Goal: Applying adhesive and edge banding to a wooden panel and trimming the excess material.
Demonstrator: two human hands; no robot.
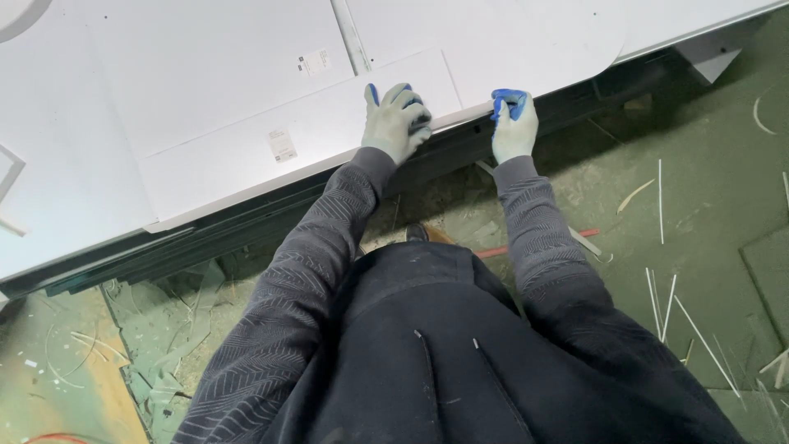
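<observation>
A long white panel [246, 156] lies flat on a white worktable [74, 189], its near edge along the table's front. My left hand [394, 122], in a grey glove with blue fingertips, rests flat on the panel near its right end, fingers spread over the surface. My right hand [514, 123], gloved the same way, curls its fingers over the front edge of the white sheet just right of the panel's end. A small label [281, 145] sits on the panel's face.
More white sheets [493, 33] cover the table behind, one with a rounded corner. Dark rails [205, 238] run under the table's front edge. Thin white offcut strips [666, 296] and scraps litter the green floor. A red strip [509, 248] lies by my foot.
</observation>
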